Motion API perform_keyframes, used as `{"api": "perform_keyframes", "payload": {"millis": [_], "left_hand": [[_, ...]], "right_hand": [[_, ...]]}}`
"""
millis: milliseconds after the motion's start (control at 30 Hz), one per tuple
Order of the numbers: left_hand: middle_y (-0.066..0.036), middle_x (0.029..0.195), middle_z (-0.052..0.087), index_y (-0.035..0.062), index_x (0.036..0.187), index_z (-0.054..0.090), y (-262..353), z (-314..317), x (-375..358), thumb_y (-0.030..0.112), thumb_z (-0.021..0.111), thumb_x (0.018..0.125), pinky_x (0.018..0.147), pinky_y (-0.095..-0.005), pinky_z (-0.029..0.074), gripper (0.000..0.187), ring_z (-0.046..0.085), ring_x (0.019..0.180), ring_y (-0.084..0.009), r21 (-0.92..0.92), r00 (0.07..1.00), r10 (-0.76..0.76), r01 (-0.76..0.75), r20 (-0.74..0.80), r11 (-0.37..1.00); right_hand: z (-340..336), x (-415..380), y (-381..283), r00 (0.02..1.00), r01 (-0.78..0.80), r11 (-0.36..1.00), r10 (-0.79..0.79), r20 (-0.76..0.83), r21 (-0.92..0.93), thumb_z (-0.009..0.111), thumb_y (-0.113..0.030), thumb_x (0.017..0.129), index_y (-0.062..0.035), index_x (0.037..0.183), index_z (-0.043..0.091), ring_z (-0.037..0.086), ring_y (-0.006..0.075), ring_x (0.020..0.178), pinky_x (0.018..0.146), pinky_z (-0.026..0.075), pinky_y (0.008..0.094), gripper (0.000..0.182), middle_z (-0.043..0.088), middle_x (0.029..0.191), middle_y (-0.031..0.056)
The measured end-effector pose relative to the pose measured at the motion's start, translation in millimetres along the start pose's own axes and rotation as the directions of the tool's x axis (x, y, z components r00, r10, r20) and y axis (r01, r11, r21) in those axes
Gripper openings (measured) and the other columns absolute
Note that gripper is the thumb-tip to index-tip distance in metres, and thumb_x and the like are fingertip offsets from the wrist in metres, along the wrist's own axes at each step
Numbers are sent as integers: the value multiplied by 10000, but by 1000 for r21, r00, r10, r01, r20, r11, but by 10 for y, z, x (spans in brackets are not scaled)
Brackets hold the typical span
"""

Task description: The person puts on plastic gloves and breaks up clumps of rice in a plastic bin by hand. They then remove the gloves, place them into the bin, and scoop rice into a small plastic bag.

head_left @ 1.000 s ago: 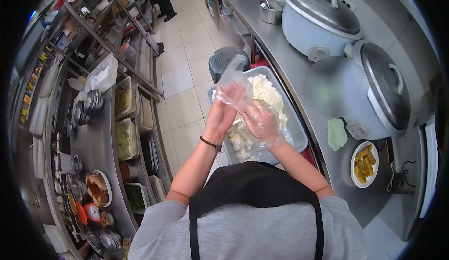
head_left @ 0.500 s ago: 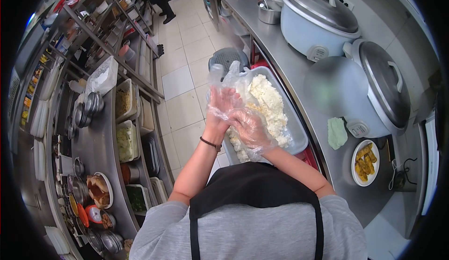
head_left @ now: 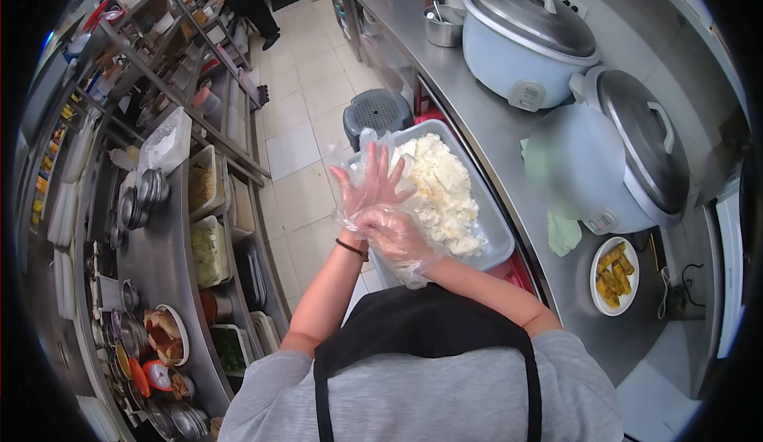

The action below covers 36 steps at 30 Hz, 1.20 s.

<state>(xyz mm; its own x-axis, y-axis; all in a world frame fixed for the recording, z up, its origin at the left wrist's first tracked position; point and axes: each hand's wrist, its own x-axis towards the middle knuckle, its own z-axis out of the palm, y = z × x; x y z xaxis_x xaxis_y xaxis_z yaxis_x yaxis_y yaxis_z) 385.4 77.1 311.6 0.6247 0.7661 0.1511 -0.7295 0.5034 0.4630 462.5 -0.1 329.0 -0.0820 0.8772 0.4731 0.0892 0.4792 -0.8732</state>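
My left hand (head_left: 372,178) is raised with its fingers spread inside a loose, clear plastic glove. A dark bracelet (head_left: 350,246) circles the wrist below the glove. My right hand (head_left: 391,234), also in a clear plastic glove, is closed around the cuff of the left glove at the wrist. Behind and partly under both hands, a large pale-blue tub (head_left: 500,239) holds a heap of cooked white rice (head_left: 442,195) with some yellowish patches. The tub's near left part is hidden by my hands and forearms.
Two large rice cookers (head_left: 520,48) stand on the right counter, beside a green cloth (head_left: 563,234) and a plate of yellow fried pieces (head_left: 614,277). A grey stool (head_left: 377,114) is beyond the tub. Left shelving holds food bins (head_left: 210,253). Another person (head_left: 253,5) stands far off.
My left fingers have spread apart and pushed farther into the glove. My right hand has shifted slightly left and down, staying at the left wrist. The view has turned a little.
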Motion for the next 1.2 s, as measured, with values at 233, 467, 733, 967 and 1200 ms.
{"api": "perform_keyframes", "payload": {"millis": [233,467,733,967,1200], "left_hand": [[20,1438,0,240,1379,72,34,69,155,789,235,678,984,-586,153,905,44,1316,-255,171,996,37,-23,-83,985],[-44,1417,98,144,1363,164,-95,-301,390,718,292,746,1023,-544,110,852,49,1305,-260,47,982,169,-166,-82,985],[-114,1320,315,50,1301,297,-164,-1367,207,444,474,837,1011,-377,245,634,312,1210,-248,215,812,95,38,-575,976],[-143,1331,313,51,1310,276,-1179,-2067,-634,285,571,807,1005,-341,234,629,319,1221,-238,90,374,-355,787,-857,611],[-163,1283,359,41,1343,146,-1760,-2705,-678,321,655,729,953,-342,304,845,373,1171,-241,400,459,-102,847,-883,349]], "right_hand": [[-35,-92,246,996,-15,999,13,88,30,568,32,714,-18,773,574,581,218,708,652,453,307,78,597,756,92],[-25,5,253,998,51,999,-51,38,-2,575,35,695,-34,771,571,577,221,668,633,453,304,103,589,725,84],[-413,-803,1529,727,-625,771,633,267,-124,616,-176,751,-34,876,587,567,146,790,732,440,280,192,592,838,74],[-1646,-1642,2757,273,-535,48,955,-118,-844,752,-351,534,-121,1220,428,431,313,1124,938,365,367,793,469,1171,175],[-1343,-1726,3185,320,-621,8,915,-244,-784,760,-339,491,-127,1246,396,449,323,1095,928,375,360,865,443,1193,186]]}}
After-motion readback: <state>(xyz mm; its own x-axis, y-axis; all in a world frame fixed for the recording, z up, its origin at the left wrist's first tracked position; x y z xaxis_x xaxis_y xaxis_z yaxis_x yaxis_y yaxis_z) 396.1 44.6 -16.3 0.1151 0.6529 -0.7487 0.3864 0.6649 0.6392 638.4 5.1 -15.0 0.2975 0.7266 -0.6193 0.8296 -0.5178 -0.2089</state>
